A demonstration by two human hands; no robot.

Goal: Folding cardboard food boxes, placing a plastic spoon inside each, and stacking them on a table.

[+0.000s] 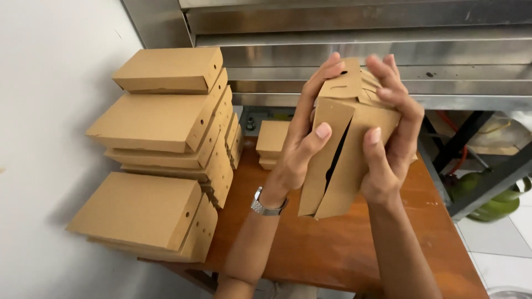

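Observation:
A half-folded brown cardboard box (346,149) is held upright above the wooden table (332,249), its flaps still apart with a dark gap down the middle. My left hand (302,138), with a metal watch on the wrist, grips the box's left side, thumb pressed on the front panel. Gripping the right side is my right hand (390,138), fingers curled over the top flaps, thumb on the front.
Stacks of closed brown cardboard boxes (166,127) fill the table's left part against a white wall. A small stack of boxes (271,144) sits at the back. Steel shelving (360,50) runs behind. Green objects (487,199) lie under a frame at the right.

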